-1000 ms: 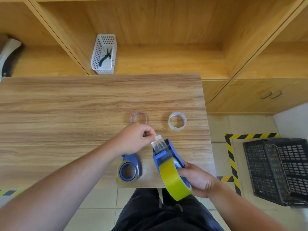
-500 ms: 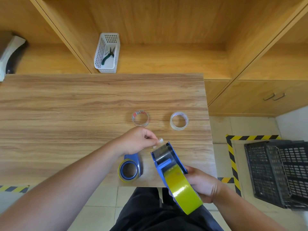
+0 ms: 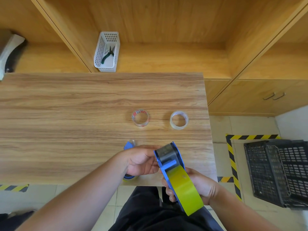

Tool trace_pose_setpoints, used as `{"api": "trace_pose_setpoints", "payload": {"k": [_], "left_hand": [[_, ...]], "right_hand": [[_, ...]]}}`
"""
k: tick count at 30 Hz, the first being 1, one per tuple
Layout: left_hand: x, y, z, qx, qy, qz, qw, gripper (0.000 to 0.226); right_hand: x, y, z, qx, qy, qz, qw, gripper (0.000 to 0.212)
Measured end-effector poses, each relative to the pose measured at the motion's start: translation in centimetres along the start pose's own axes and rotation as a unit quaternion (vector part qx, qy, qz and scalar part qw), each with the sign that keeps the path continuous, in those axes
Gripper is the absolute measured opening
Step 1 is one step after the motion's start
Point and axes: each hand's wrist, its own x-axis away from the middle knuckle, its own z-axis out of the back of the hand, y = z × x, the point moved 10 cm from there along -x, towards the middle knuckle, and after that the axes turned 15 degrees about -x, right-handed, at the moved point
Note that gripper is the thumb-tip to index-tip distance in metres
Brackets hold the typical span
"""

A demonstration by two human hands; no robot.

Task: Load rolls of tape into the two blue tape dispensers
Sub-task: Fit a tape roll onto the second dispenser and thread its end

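1 blue plastic tape dispenser [image 3: 170,161], loaded with a glossy yellow-green roll [image 3: 185,190], sits over the wooden table's [image 3: 66,114] near edge, gripped by the right hand [image 3: 196,187]. Left hand [image 3: 141,161] fingers curl against its side. Beneath lies the 2nd dispenser [image 3: 129,145]; 2 clear rolls [image 3: 140,118] stand beyond.

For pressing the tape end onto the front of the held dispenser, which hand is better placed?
Likely the left hand: it is free beside the blue dispenser. The right hand grips the dispenser with its yellow tape roll.
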Motion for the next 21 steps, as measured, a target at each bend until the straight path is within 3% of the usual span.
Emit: {"api": "trace_pose_setpoints", "payload": {"k": [3, 5, 7, 8, 10, 13, 19, 21], "left_hand": [[-0.4, -0.7, -0.4, 0.035, 0.004, -0.011, 0.999, 0.016], [-1.1, -1.6, -0.2, 0.052, 0.015, -0.013, 0.998, 0.023], [-1.5, -2.1, 0.0, 0.079, 0.023, -0.017, 0.997, 0.045], [-1.4, -2.0, -0.1, 0.093, 0.026, -0.02, 0.995, 0.044], [-1.5, -2.3, -0.1, 0.117, 0.035, -0.027, 0.992, 0.022], [-1.6, -2.9, 0.3, 0.135, 0.075, -0.006, 0.988, 0.041], [-1.3, -8.0, 4.9, 0.097, 0.299, 0.084, 0.945, 0.029], [-0.8, -8.8, 5.3, 0.071, 0.333, 0.091, 0.936, 0.025]], "right_hand": [[-0.2, 0.4, -0.8, -0.036, -0.02, -0.011, 0.999, 0.012], [-0.6, 0.6, -0.4, -0.055, -0.011, -0.012, 0.998, 0.024], [-1.0, 0.4, 0.7, -0.049, 0.016, 0.001, 0.999, 0.036], [-1.1, 0.3, 1.2, -0.043, 0.028, 0.01, 0.999, 0.039], [-1.1, 0.0, 2.2, -0.037, 0.053, 0.03, 0.997, 0.039], [-0.9, -0.3, 4.0, -0.037, 0.114, 0.067, 0.99, 0.035], [-0.7, -0.2, 8.9, 0.003, 0.256, 0.114, 0.96, 0.03], [-0.6, -0.5, 10.6, 0.04, 0.299, 0.135, 0.944, 0.032]]}}
